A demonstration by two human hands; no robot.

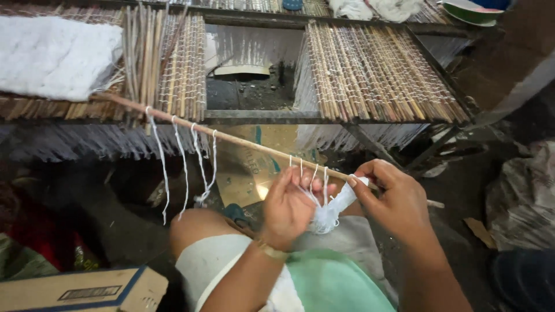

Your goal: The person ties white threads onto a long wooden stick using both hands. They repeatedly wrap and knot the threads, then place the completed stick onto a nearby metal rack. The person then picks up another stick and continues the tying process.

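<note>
Lap: my knee [196, 228] and a green cloth [335, 286] sit closest, low in view, under both hands.
Far left: cardboard box [87, 292] at the bottom corner; above it a white fluffy pad [55, 55] lies on the woven mat.
Left mat: a finished reed mat [173, 69] rests on the frame, loose sticks bunched at its near edge.
Stick: one long thin stick [231, 138] runs from the upper left, under the white pad, down and right to my hands; its long axis slants across the gap in the frame.
Hanging strings: four white strings [182, 167] dangle from the stick's left stretch, well apart from my hands.
Left hand: my left hand [289, 208] is just under the stick, fingers curled around a second group of white threads [312, 182] that hang from it; closed on them.
Right hand: my right hand [396, 199] is at the stick's lower end, thumb and forefinger pinched shut on a bundle of white yarn [335, 208] that hangs between the hands.
Nearer hand: both touch the work; the right is closer to the stick's tip.
Right mat: a second reed mat [376, 72] lies on the metal frame [260, 115] beyond.
In the way: nothing lies between my hands and the stick.
</note>
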